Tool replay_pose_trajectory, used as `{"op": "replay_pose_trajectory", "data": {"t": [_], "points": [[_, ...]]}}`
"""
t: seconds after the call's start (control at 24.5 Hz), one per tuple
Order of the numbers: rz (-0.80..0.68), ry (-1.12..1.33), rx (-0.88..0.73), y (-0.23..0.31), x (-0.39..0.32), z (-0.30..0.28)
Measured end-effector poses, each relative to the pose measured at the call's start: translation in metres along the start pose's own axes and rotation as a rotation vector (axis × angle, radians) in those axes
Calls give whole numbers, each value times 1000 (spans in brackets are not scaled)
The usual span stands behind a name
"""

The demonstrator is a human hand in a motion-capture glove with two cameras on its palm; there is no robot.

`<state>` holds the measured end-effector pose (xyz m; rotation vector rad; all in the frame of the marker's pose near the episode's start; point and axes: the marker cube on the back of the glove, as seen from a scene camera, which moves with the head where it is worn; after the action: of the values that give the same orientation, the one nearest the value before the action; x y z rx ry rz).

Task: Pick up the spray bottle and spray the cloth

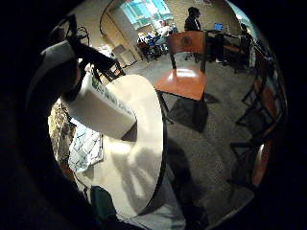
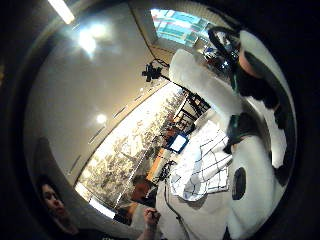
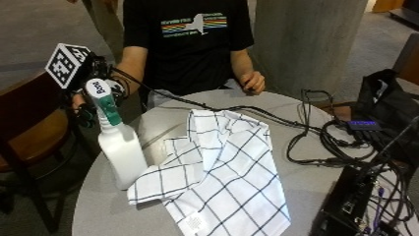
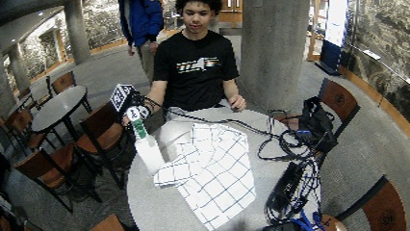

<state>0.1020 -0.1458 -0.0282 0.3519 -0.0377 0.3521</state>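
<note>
1. My gloved right hand (image 3: 92, 101) is raised at the left edge of the scene, forearm angling down to it from my shoulder.
2. Its fingers are curled round the neck, just under the head, of the spray bottle (image 3: 121, 147).
3. My right arm is bent at the elbow and held out from my side.
4. My bare left hand (image 3: 252, 82) rests at the far side, fingers loosely curled, holding nothing.

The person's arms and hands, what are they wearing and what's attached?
The right hand wears a black glove with straps and white plastic parts at the palm. The left hand is bare. Both arms come out of a black short-sleeved T-shirt with a striped chest print.
</note>
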Motion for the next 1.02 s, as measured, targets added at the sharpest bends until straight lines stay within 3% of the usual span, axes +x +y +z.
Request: {"op": "replay_pose_trajectory", "data": {"t": [0.49,1.02], "points": [[58,23,-248,-6,1,19],[64,-59,-306,-23,0,37]]}}
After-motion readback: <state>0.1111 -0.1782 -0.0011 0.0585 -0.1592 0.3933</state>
